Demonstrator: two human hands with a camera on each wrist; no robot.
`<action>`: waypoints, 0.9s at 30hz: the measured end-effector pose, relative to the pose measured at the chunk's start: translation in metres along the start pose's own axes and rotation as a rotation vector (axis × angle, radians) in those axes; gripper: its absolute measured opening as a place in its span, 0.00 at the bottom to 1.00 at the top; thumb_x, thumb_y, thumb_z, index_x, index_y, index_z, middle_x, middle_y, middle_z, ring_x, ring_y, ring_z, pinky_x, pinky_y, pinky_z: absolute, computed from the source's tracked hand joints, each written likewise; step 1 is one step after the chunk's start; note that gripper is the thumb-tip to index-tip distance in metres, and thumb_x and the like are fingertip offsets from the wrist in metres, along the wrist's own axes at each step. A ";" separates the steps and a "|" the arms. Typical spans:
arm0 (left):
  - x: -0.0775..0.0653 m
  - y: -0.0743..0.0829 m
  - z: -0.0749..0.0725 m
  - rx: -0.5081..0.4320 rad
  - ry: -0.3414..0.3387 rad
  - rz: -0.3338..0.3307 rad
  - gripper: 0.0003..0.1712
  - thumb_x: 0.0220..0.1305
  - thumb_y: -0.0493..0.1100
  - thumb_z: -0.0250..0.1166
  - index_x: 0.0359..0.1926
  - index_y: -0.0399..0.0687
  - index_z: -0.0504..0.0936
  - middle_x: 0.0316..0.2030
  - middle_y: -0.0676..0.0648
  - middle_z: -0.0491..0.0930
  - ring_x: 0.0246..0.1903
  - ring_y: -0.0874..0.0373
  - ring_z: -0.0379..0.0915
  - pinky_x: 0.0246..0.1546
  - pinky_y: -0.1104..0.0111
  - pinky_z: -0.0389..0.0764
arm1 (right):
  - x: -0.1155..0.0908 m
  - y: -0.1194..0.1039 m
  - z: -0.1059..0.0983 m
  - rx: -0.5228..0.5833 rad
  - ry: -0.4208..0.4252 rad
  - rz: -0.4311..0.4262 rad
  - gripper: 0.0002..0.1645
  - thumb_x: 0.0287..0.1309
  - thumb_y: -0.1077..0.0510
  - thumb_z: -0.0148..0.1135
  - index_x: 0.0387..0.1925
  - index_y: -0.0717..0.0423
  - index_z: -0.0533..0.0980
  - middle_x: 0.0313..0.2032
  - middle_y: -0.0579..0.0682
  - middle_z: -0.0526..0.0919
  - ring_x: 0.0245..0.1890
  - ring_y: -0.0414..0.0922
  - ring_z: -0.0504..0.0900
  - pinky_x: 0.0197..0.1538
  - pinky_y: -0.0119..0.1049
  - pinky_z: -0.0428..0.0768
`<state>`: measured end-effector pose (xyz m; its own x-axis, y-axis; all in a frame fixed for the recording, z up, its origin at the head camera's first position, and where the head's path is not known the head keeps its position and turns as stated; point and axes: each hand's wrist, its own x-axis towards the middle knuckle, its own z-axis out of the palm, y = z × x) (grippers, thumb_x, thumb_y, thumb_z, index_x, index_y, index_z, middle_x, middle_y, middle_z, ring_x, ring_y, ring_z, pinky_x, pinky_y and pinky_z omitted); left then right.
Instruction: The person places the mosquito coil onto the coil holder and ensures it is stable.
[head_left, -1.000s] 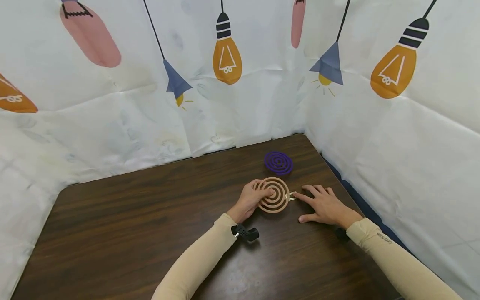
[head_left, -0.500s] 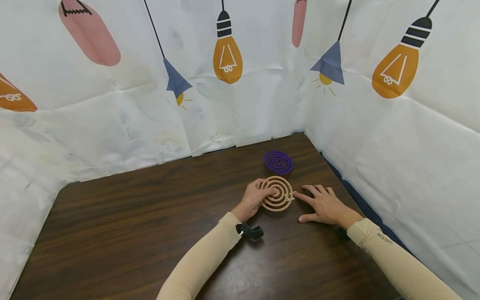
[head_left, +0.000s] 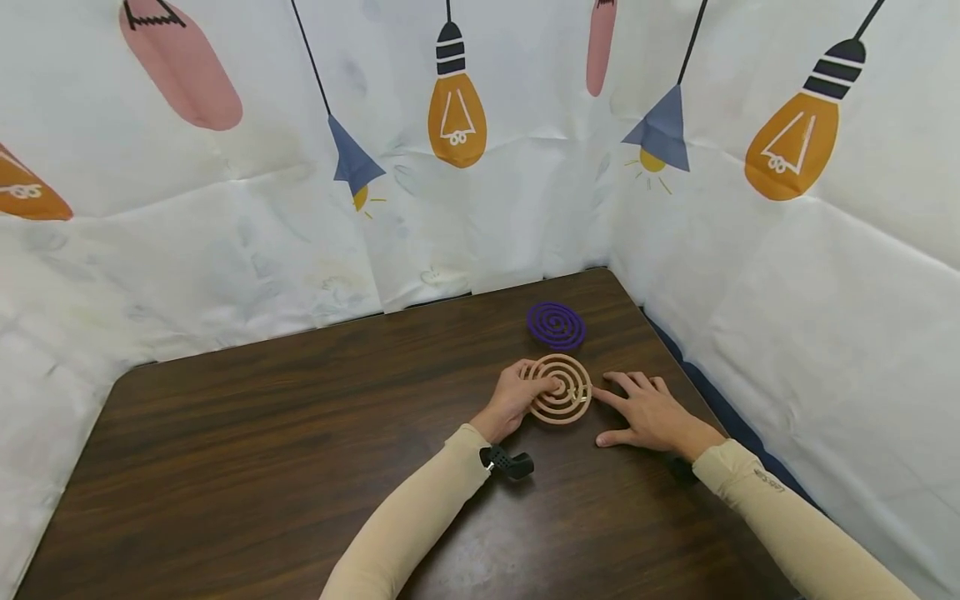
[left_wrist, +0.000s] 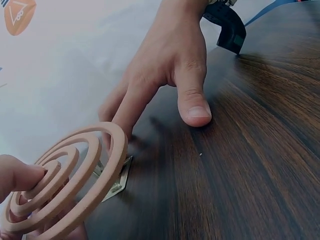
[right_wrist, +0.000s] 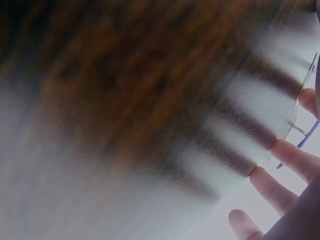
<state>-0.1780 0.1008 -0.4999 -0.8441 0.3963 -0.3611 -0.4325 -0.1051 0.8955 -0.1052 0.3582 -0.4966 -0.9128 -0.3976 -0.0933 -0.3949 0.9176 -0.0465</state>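
Note:
My left hand [head_left: 512,403] pinches a beige mosquito coil [left_wrist: 118,155], thumb pressed on its centre and fingers underneath. In the left wrist view the coil is held tilted above the table. Partly covered by the coil is a small thin metal coil stand [left_wrist: 120,186], lying on the tabletop. My right hand [head_left: 648,414] rests on the table with fingers spread, its index fingertip right at the stand. The right wrist view shows several of its fingertips [right_wrist: 257,175] touching the dark surface.
A purple mosquito coil [head_left: 557,326] lies on the table just beyond the beige one. The dark wooden table [head_left: 285,450] is bordered by white cloth [head_left: 300,250] printed with lamps, at the back and on the right.
My left hand has moved the beige coil a little to the right, so it now overlaps the metal stand in the head view. The right hand has stayed in place.

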 end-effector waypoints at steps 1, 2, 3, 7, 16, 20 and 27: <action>0.000 -0.001 0.002 0.000 -0.001 0.001 0.28 0.58 0.36 0.75 0.59 0.41 0.77 0.39 0.49 0.85 0.34 0.63 0.86 0.35 0.73 0.87 | -0.001 0.000 0.001 0.001 -0.002 0.004 0.54 0.55 0.15 0.53 0.75 0.37 0.67 0.74 0.58 0.67 0.71 0.62 0.68 0.60 0.66 0.71; 0.001 -0.002 0.003 0.006 -0.001 0.002 0.28 0.58 0.36 0.75 0.58 0.40 0.77 0.37 0.50 0.85 0.32 0.63 0.85 0.34 0.73 0.86 | -0.002 0.000 0.001 0.002 -0.002 0.007 0.54 0.55 0.15 0.53 0.75 0.37 0.68 0.74 0.58 0.67 0.71 0.62 0.68 0.60 0.66 0.71; 0.001 -0.002 0.004 0.011 -0.001 0.002 0.27 0.58 0.36 0.75 0.58 0.40 0.77 0.36 0.50 0.85 0.32 0.63 0.85 0.33 0.73 0.86 | -0.002 0.000 0.002 0.004 -0.001 0.009 0.54 0.54 0.15 0.53 0.75 0.38 0.68 0.74 0.58 0.67 0.71 0.62 0.68 0.60 0.66 0.71; 0.003 -0.005 0.007 0.017 0.005 -0.002 0.26 0.58 0.36 0.75 0.57 0.40 0.78 0.35 0.51 0.85 0.31 0.64 0.85 0.33 0.73 0.86 | -0.003 0.000 0.004 0.009 0.010 0.012 0.54 0.54 0.14 0.53 0.74 0.39 0.70 0.74 0.58 0.67 0.71 0.62 0.68 0.59 0.65 0.71; 0.002 -0.007 0.014 0.025 0.012 -0.015 0.26 0.58 0.35 0.75 0.57 0.40 0.78 0.36 0.50 0.85 0.32 0.64 0.86 0.34 0.72 0.86 | -0.003 0.000 0.002 0.006 0.005 0.008 0.54 0.54 0.15 0.54 0.74 0.39 0.70 0.74 0.57 0.67 0.71 0.61 0.68 0.58 0.65 0.71; 0.003 -0.009 0.015 0.024 0.019 -0.021 0.25 0.58 0.36 0.75 0.55 0.41 0.79 0.35 0.50 0.85 0.31 0.63 0.86 0.33 0.72 0.86 | -0.002 0.000 0.001 -0.003 -0.004 0.008 0.55 0.54 0.15 0.53 0.74 0.40 0.70 0.75 0.57 0.66 0.71 0.62 0.67 0.59 0.65 0.71; 0.004 -0.010 0.019 0.009 0.024 -0.017 0.26 0.58 0.35 0.75 0.57 0.40 0.78 0.35 0.49 0.87 0.30 0.62 0.87 0.33 0.71 0.88 | 0.000 -0.001 0.001 -0.003 -0.007 0.007 0.55 0.54 0.14 0.53 0.73 0.40 0.71 0.75 0.56 0.65 0.71 0.61 0.67 0.59 0.65 0.71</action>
<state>-0.1715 0.1208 -0.5051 -0.8440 0.3758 -0.3826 -0.4444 -0.0906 0.8913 -0.1044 0.3575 -0.4972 -0.9149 -0.3910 -0.1003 -0.3887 0.9204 -0.0424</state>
